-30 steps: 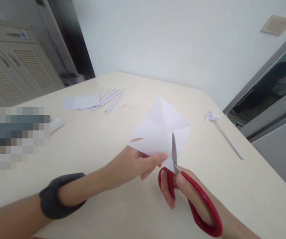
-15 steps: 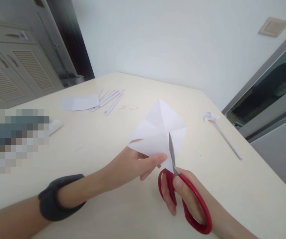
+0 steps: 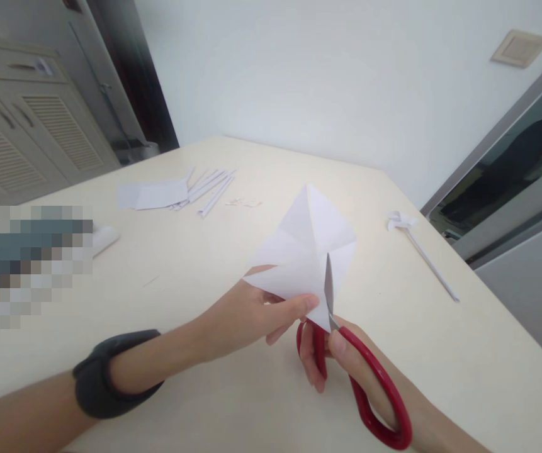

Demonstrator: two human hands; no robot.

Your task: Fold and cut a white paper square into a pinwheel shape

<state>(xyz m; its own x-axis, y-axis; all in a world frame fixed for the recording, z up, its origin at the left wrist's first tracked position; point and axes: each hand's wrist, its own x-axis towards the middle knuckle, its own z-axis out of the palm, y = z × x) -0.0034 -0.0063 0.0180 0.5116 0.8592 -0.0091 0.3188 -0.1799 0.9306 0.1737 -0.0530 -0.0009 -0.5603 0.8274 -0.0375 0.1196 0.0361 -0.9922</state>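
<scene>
The paper (image 3: pixel 294 236) is held up over the near part of the bench (image 3: pixel 233 402), a creased square turned cornerwise, its left half against the left hand (image 3: pixel 247 311), whose grip is pinched closed with thumb on top and fingers beneath. The right hand (image 3: pixel 349 358) has its grip wrapped round the red handles of the scissors (image 3: pixel 361 343); their blades stand apart at the paper's near corner, one lying over the sheet and pointing toward the middle where the creases meet. The cutting looks part done: a slit gapes at the left corner, running inward, while the creases to the far and right corners show no cut that I can make out and so seem untouched. Whether the blades have bitten into the near corner yet is hard to tell. On the bench beyond lie a finished-looking pinwheel (image 3: pixel 400 221) to the right, and sheets (image 3: pixel 161 193), rolls (image 3: pixel 216 195) and scraps (image 3: pixel 252 204) to the left. Compared with half a second ago, the paper has shifted slightly rightward and the upper blade stands more upright, its tip farther right; the left hand has barely moved.
</scene>
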